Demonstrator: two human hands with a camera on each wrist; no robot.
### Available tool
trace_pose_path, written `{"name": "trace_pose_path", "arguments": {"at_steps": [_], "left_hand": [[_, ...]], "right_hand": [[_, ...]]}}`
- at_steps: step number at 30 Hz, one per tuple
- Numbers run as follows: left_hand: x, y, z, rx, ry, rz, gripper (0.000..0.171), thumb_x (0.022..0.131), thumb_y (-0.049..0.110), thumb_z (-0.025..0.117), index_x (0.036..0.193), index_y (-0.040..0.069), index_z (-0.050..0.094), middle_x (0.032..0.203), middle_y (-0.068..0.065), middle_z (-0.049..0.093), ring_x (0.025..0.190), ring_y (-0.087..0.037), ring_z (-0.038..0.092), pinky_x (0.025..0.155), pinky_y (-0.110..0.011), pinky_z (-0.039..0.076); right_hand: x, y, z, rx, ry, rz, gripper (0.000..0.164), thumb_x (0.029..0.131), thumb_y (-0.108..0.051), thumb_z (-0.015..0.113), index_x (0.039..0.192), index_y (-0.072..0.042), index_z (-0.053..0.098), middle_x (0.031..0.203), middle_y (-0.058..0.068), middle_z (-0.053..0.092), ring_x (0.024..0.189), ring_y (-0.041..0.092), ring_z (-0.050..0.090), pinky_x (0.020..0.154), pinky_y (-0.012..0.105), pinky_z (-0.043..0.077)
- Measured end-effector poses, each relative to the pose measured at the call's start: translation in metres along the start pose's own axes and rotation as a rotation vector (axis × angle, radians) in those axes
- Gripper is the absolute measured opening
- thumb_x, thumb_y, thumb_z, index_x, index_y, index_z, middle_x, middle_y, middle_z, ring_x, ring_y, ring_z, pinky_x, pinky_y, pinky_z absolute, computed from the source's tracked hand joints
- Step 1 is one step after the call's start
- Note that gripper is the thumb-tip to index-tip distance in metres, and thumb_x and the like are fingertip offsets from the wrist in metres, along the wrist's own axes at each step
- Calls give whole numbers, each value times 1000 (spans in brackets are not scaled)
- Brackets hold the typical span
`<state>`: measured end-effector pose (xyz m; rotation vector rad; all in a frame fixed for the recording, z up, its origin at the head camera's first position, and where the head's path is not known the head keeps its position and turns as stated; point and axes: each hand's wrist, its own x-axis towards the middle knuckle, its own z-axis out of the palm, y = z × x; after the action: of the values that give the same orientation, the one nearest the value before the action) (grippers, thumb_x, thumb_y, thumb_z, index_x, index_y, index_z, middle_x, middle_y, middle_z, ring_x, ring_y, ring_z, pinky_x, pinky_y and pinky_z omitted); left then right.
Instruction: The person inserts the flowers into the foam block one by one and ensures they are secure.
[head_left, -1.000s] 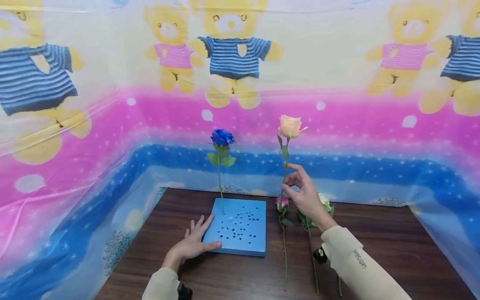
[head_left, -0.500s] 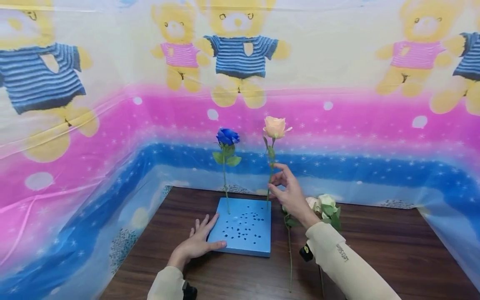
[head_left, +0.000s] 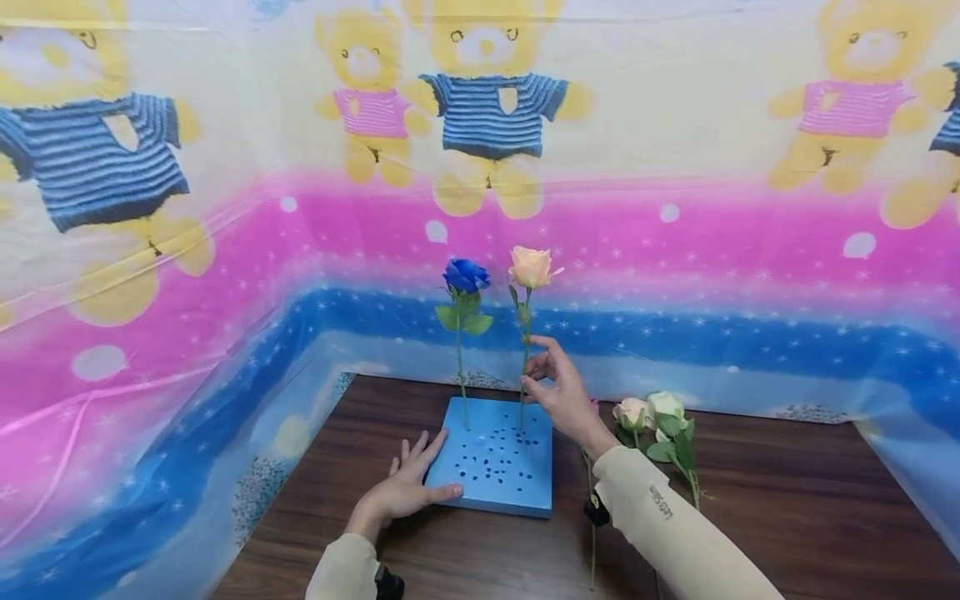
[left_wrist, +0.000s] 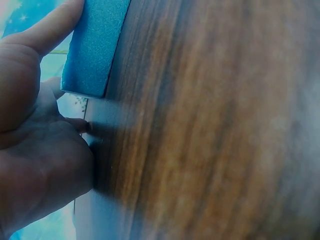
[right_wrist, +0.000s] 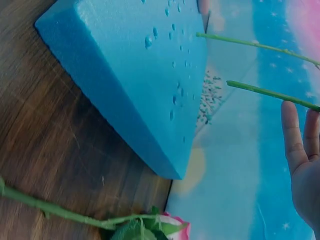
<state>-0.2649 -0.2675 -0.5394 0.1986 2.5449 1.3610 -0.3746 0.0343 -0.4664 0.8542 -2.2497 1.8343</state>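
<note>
A blue foam block point(head_left: 491, 498) pitted with holes lies on the dark wooden table. An upright blue rose point(head_left: 467, 276) is stuck in its back left part. My left hand point(head_left: 405, 490) rests against the block's left side with fingers spread, the thumb on its near left corner. Above the block's back right part, my right hand point(head_left: 564, 402) pinches a peach rose point(head_left: 532, 267) by the stem, bloom up. In the right wrist view, the lower end of that stem point(right_wrist: 270, 92) hangs free, apart from the block's holed top point(right_wrist: 132, 65).
Right of the block lie a pale peach rose point(head_left: 632, 412), a white rose point(head_left: 666, 407) and a pink rose, its bloom point(right_wrist: 181, 227) clear in the right wrist view. A bear-printed cloth point(head_left: 660, 125) hangs behind and left of the table point(head_left: 787, 475).
My right hand has carried the peach rose leftward, from over the lying roses to over the block, and slightly lower. My left hand stays on the block; the head view has shifted a little.
</note>
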Motion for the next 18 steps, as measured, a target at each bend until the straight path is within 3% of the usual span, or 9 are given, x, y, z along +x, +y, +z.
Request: {"name": "trace_pose_path", "arguments": {"at_steps": [11,18], "left_hand": [[1,-4,0,3,10,-26,105,99,44,87,180,29,22,186,-23,0,167,-51,-23,129,-78,-11],[1,-5,0,-6,5,-29,106,98,45,87,180,30,22,187,-22,0,167,-51,-23,128,-80,-10]], "right_hand": [[10,9,25,-7,-19,10,60,110,0,68,162,-23,49,122,18,61,109,44,70,81,45,69],[11,20,38,-41,-26,10,57,111,-2,67,163,-19,49,120,13,62,105,32,70,81,40,69]]}}
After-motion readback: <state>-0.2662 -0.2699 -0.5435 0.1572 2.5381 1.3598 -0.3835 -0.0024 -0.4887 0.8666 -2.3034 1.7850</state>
